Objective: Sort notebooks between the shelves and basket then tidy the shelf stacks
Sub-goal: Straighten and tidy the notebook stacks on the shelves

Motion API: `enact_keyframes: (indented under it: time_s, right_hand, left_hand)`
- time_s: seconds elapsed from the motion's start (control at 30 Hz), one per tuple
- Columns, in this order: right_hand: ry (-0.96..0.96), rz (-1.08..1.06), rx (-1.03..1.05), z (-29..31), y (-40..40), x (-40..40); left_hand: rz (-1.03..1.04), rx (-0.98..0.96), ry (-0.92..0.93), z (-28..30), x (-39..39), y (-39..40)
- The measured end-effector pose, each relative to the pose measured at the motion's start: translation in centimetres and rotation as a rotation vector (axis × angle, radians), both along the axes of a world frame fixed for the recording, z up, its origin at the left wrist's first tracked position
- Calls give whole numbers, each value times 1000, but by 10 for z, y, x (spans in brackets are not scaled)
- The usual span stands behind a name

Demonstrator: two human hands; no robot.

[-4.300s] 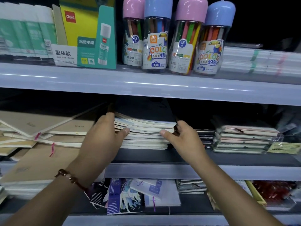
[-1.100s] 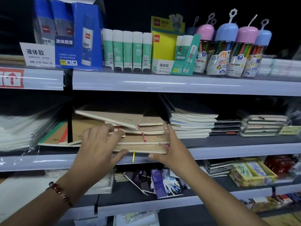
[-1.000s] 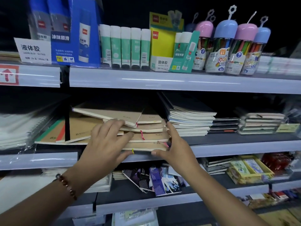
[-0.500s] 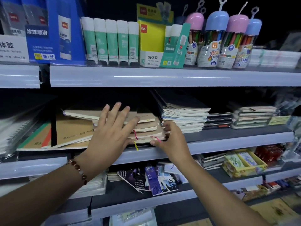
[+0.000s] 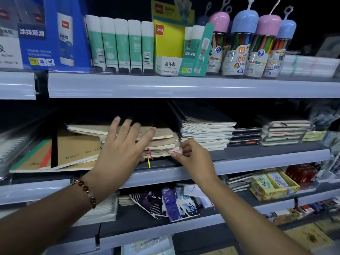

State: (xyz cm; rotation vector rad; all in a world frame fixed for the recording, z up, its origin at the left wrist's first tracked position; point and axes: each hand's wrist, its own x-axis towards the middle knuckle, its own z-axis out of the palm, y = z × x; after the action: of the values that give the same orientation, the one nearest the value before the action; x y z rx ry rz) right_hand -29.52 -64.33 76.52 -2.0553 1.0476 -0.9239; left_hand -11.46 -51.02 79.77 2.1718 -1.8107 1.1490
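Observation:
A stack of kraft-cover notebooks [image 5: 161, 142] with pink and yellow ribbon markers lies on the middle shelf [image 5: 257, 162]. My left hand [image 5: 121, 150] is spread flat against the stack's front, fingers straight, reaching over its top edge. My right hand [image 5: 193, 155] curls its fingers and thumb round the stack's front right corner. Right of it stands a taller stack of black-cover notebooks [image 5: 206, 131]. Large B5 kraft notebooks [image 5: 73, 151] lie slanted to the left. No basket is in view.
The upper shelf holds glue sticks [image 5: 121, 43], a glue box [image 5: 174, 50] and crayon tubs [image 5: 253, 45]. Wrapped small notebooks [image 5: 283, 133] sit at the middle shelf's right. Patterned notebooks [image 5: 171, 205] lie scattered on the lower shelf.
Both hands left the black-cover stack for the kraft stack. The kraft stack has slid back into the shelf and squared up. My left fingers went from curved to spread flat.

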Motion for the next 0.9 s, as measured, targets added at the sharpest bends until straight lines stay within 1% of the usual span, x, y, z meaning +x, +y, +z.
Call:
enact_keyframes:
  time_s: [0.2,0.3,0.37,0.43,0.53,0.6,0.63,0.67,0.7,0.77,0.8,0.83,0.9]
  right_hand:
    - [-1,-92,-45,-3,-6,10]
    - [69,-156,-111,-5,-11,22]
    - [122,-189,-151,-6,-13,27]
    - [130,-193,-157,-6,-13,27]
    - [134,-165,-144,-4,-10,24]
    - [88,-117,-125,-4,-4,19]
    - [48,-89,-119,-4,0,16]
    - [-2,-61,-113,-4,6,14]
    - [-53,-36,-99,-3,11,12]
    - [-124,2,-59,1,17,12]
    - [-151,15,-29,3,18,14]
    - [-175,23,9,6,19,16]
    - [-220,25,94,11,18,24]
  left_hand:
    - [18,9,-13,-5,3,-8]
    - [108,38,-21,-4,1,-17]
    - [136,61,-10,-4,-3,-22]
    - [149,72,-11,-6,-4,-25]
    - [77,25,-9,-6,-2,-23]
    - [-5,-66,74,0,2,-12]
    - [4,-111,111,6,7,-3]
    - [68,-130,149,13,13,8]
    - [173,-118,214,23,22,20]
    - [412,-6,454,40,46,39]
    - [488,51,596,47,57,47]
    - [507,80,730,51,67,51]
    - [436,115,930,55,72,54]
